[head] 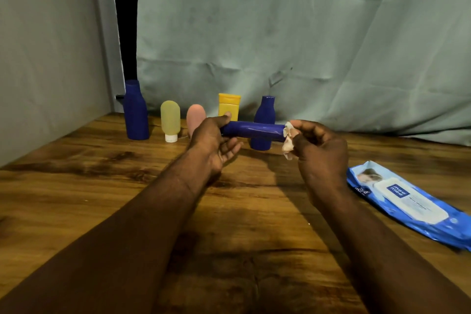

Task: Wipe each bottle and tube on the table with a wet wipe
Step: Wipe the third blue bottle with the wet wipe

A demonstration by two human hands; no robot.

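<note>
Dark blue tube (254, 130), held level in the air just above the wooden table (102, 173), gets its turn with the wet wipe (288, 140). The person's left hand (214, 140) grips the tube's left end, thumb on top and fingers beneath. The right hand (321, 153) pinches the crumpled wipe against the tube's right end. Five more containers stand in a row near the back edge, in front of a pale green cloth backdrop (280, 33): a tall blue bottle (135, 112), a yellow-green tube (170, 120) standing on its white cap, a pink tube (195, 117), a yellow tube (229, 107) and a smaller blue bottle (264, 115) partly hidden behind the held tube. Nothing shows which of these have been wiped, so the job appears somewhere mid-course, with one item in hand. A blue wet-wipe pack (407, 201) lies flat on the table to the right.
</note>
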